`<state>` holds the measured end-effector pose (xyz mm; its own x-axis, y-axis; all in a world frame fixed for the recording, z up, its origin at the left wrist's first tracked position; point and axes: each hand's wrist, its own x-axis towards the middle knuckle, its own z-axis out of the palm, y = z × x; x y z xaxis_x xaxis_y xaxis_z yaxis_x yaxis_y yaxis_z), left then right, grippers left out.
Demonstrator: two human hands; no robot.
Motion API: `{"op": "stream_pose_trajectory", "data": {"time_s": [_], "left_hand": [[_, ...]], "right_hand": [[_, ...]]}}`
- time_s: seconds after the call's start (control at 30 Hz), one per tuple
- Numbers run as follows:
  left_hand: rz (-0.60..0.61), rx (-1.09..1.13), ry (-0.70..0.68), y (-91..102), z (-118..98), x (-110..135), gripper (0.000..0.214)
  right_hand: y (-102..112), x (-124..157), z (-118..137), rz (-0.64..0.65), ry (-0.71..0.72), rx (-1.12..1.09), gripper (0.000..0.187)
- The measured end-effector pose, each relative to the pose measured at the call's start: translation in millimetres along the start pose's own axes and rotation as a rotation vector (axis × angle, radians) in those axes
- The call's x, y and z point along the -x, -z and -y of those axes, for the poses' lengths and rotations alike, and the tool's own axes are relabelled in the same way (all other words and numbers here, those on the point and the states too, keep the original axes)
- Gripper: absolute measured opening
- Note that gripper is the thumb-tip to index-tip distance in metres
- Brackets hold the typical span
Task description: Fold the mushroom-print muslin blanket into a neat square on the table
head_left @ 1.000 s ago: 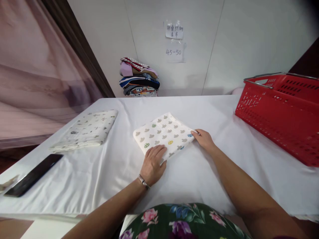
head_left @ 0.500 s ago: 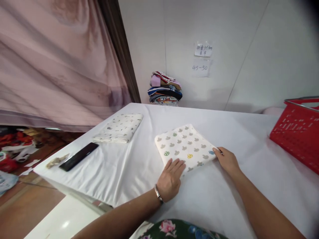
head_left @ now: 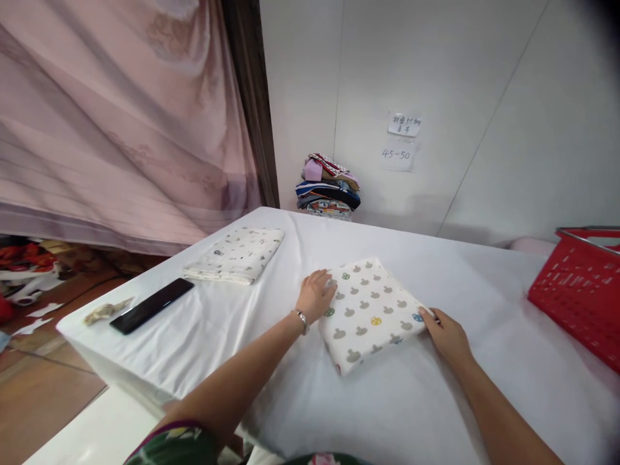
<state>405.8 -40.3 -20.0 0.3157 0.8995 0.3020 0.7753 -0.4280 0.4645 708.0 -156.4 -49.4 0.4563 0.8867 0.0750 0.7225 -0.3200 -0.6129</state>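
Observation:
A folded white cloth (head_left: 371,313) printed with grey, green, yellow and blue shapes lies in the middle of the white table (head_left: 271,361). My left hand (head_left: 316,295) rests on the cloth's left corner with the fingers curled over its edge. At the cloth's right corner, my right hand (head_left: 445,334) pinches the edge between thumb and fingers. A second folded white cloth (head_left: 237,254) with small grey prints sits farther left on the table, apart from both hands.
A black phone (head_left: 151,305) and a small beige scrap (head_left: 101,312) lie near the table's left edge. A red basket (head_left: 581,290) stands at the right. A stack of folded clothes (head_left: 328,186) sits against the wall, under two paper notes (head_left: 402,139). A pink curtain (head_left: 121,116) hangs left.
My left hand has moved from the cloth's near edge to its left corner. The right hand stays at the right corner. The view has swung left, showing more curtain and floor.

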Motion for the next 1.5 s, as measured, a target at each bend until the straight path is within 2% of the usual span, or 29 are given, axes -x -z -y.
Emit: {"op": "stream_pose_trajectory", "data": {"time_s": [0.13,0.27,0.47,0.6,0.77,0.93,1.13,1.33,1.5], "left_hand": [[0.14,-0.141,0.095,-10.2,0,-38,0.039],[0.209,-0.193,0.147,-19.3,-4,-53,0.04],[0.172,-0.261,0.113,-29.4,-3,-48,0.04],[0.158,-0.276,0.105,-30.5,-3,-47,0.041],[0.14,-0.276,0.099,-29.8,-4,-47,0.04],[0.124,-0.274,0.095,-30.1,-4,-47,0.038],[0.126,-0.267,0.099,-30.1,-3,-46,0.038],[0.116,-0.227,0.096,-29.9,-3,-44,0.039],[0.144,-0.197,0.132,-21.1,0,-43,0.04]], "right_hand": [[-1,-1,1,-0.013,0.007,0.015,0.048],[-1,-1,0,-0.017,0.039,0.034,0.047],[1,-14,4,0.0,0.09,0.139,0.044],[-3,-48,32,0.067,0.108,0.244,0.046],[-27,-103,81,0.155,0.115,0.298,0.041],[-56,-139,106,0.165,0.062,0.305,0.044],[-71,-143,113,0.13,0.033,0.326,0.039],[-75,-146,111,0.152,-0.041,0.359,0.04],[-75,-149,109,0.187,-0.068,0.373,0.043]]}}
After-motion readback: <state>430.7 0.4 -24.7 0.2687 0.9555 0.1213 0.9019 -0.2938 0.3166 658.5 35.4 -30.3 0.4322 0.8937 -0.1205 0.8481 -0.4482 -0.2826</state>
